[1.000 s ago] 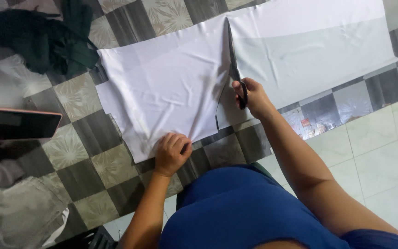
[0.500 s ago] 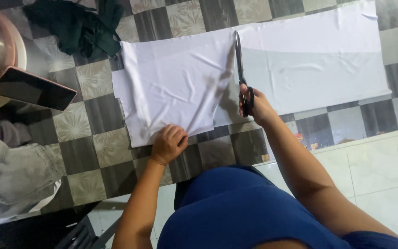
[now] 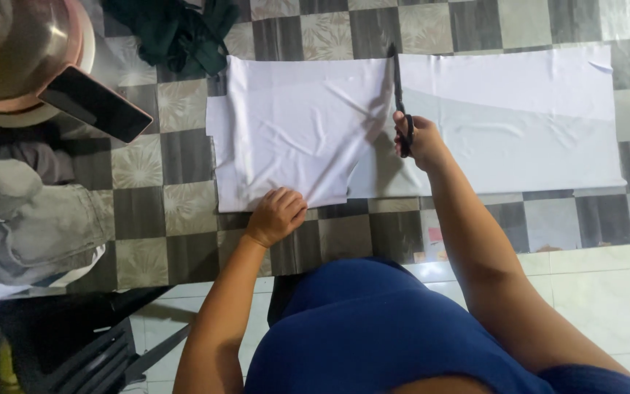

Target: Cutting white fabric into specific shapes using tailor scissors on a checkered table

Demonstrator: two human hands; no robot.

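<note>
Two hands work on a white cloth [image 3: 300, 138] that lies flat on a checkered floor [image 3: 140, 211]. At the far left a metal bowl [image 3: 16, 44] stands, and a dark phone [image 3: 96, 104] leans against it; below them lies a heap of grey clothes [image 3: 30, 211]. A dark green garment [image 3: 180, 33] lies at the top, just beside the upper left corner of the cloth. The left hand [image 3: 276, 215] presses on the near edge of the cloth, the fingers [image 3: 289, 201] curled loosely and holding nothing. Further right, the right hand [image 3: 417, 138] grips black scissors [image 3: 400, 95], its fingers closed through the handles. The blades point away from the person and lie along the cloth near its middle, where a cut line runs. The right part of the cloth spreads far to the right, flat on the floor.
</note>
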